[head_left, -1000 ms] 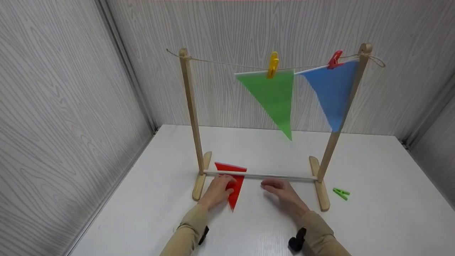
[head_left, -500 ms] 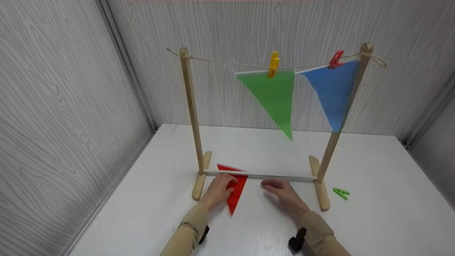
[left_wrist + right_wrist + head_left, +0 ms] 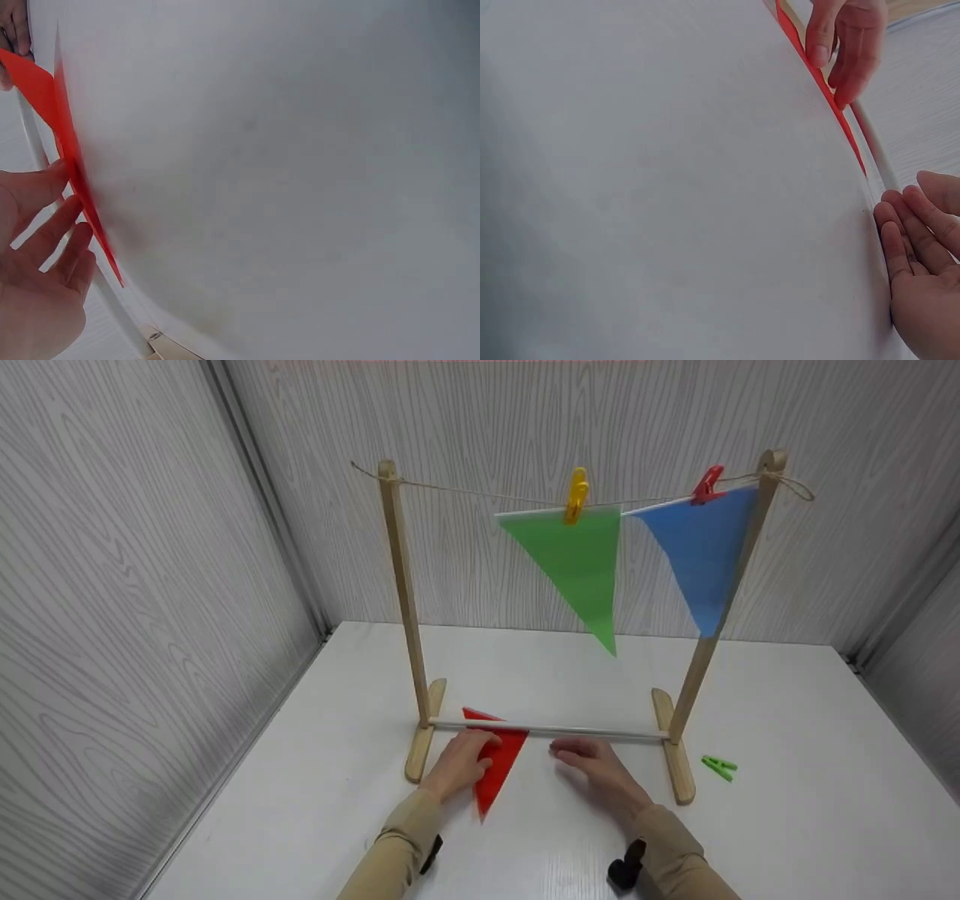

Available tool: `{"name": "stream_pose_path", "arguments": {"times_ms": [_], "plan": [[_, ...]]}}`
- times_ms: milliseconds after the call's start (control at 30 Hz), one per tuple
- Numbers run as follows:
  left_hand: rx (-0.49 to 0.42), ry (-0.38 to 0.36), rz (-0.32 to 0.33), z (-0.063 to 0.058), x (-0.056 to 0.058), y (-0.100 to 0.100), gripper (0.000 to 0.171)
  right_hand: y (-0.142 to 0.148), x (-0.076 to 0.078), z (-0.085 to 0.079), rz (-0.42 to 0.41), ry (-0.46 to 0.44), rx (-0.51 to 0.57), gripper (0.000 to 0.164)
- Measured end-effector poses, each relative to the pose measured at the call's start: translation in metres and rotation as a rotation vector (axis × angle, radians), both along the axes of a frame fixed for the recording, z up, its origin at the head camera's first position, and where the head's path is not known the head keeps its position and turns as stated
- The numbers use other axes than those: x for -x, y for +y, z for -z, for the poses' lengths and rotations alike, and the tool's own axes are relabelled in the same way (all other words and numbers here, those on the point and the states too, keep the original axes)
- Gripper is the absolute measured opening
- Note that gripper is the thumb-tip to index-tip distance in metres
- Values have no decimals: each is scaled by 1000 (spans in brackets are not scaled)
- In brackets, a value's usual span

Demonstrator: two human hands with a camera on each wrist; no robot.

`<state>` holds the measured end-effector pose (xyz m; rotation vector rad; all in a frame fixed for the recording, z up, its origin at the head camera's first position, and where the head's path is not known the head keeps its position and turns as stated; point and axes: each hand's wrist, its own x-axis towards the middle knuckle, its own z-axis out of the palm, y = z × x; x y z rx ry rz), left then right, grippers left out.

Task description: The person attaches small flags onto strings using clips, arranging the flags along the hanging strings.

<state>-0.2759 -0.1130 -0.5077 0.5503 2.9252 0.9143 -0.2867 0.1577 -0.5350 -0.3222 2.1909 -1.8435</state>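
Observation:
A red triangular pennant (image 3: 506, 756) lies on the table, its wide end under the white crossbar (image 3: 592, 731) of a wooden stand and its tip toward me. My left hand (image 3: 459, 763) is over the pennant's left side, thumb and fingertips touching it; the left wrist view has the pennant (image 3: 71, 154) bowed up at one end. To the right, my right hand (image 3: 596, 769) rests on the table, holding nothing, its fingers loosely bent. Above, a green pennant (image 3: 581, 555) hangs from a string by a yellow clip (image 3: 575, 496). Beside it hangs a blue pennant (image 3: 705, 547) under a red clip (image 3: 707, 486).
The stand's left post (image 3: 401, 592) and right post (image 3: 724, 607) rise on wooden feet, with the string (image 3: 480, 493) tied between them. A green clip (image 3: 720, 767) lies on the table right of the right foot. Wood-grain panels enclose the table.
The red pennant has slid and turned under my left fingers: its wide end shifted right, its tip moved toward me and slightly left. The right hand has stayed still.

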Motion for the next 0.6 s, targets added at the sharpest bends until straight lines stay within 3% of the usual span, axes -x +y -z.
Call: {"name": "stream_pose_path", "arguments": {"times_ms": [333, 600], "plan": [[20, 29, 43, 1, 5, 6, 27, -2, 0, 2, 37, -44, -11, 36], [9, -8, 22, 1, 5, 11, 31, -4, 0, 0, 61, -17, -52, 36]]}}
